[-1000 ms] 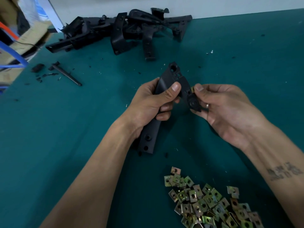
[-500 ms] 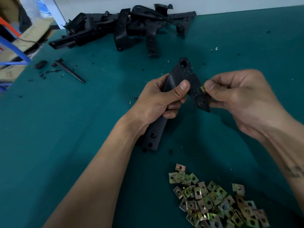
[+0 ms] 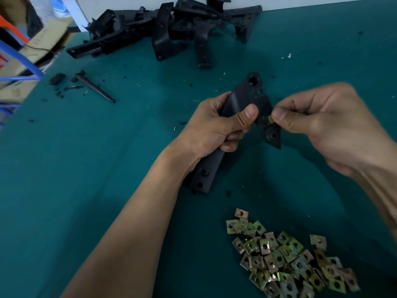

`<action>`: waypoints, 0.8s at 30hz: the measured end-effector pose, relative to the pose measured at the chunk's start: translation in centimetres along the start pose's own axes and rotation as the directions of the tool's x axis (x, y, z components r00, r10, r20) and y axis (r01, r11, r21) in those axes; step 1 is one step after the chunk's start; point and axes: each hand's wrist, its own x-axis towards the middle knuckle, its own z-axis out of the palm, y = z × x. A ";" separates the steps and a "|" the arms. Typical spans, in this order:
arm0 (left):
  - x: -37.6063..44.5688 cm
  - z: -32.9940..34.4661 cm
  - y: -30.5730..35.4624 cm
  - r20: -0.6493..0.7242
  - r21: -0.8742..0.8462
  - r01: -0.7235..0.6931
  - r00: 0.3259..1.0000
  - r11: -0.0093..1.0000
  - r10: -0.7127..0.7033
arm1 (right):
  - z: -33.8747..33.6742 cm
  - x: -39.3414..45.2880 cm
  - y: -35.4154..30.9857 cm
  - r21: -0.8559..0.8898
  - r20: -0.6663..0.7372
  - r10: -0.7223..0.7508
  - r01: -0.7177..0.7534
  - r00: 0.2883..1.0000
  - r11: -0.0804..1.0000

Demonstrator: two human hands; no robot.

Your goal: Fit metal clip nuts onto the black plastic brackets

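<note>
My left hand grips a long black plastic bracket around its middle, thumb across the front, above the green table. My right hand pinches a small brass-coloured clip nut between thumb and fingers, right against the bracket's short side arm. Most of the nut is hidden by my thumb. A loose pile of clip nuts lies on the table near the front right.
A heap of black plastic brackets lies at the back of the green table. A thin black rod and small black scraps lie at the left. Cardboard boxes and a blue frame stand past the left edge.
My right hand turned over from palm-up to knuckles-up and rose a little, keeping the clip nut at the bracket's side arm. My left hand kept its grip on the bracket.
</note>
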 end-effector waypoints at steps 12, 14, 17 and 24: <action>0.0 -0.5 -0.2 -0.142 -0.149 -0.113 0.986 0.982 0.092 | 3.0 -1.4 1.1 -0.468 -0.091 -0.273 0.201 0.958 0.860; 0.1 -0.5 -0.3 -0.127 -0.154 -0.111 0.988 0.982 0.092 | 3.2 -1.3 1.3 -0.507 -0.133 -0.346 0.237 0.929 0.829; 0.2 -0.5 -0.4 -0.090 -0.167 -0.090 0.993 0.982 0.076 | 2.8 -1.0 1.7 -0.505 -0.111 -0.419 0.312 0.901 0.805; 0.0 -0.4 -0.4 -0.005 -0.141 -0.025 1.000 0.990 0.024 | 2.6 -1.1 1.1 -0.558 -0.130 -0.412 0.277 0.902 0.782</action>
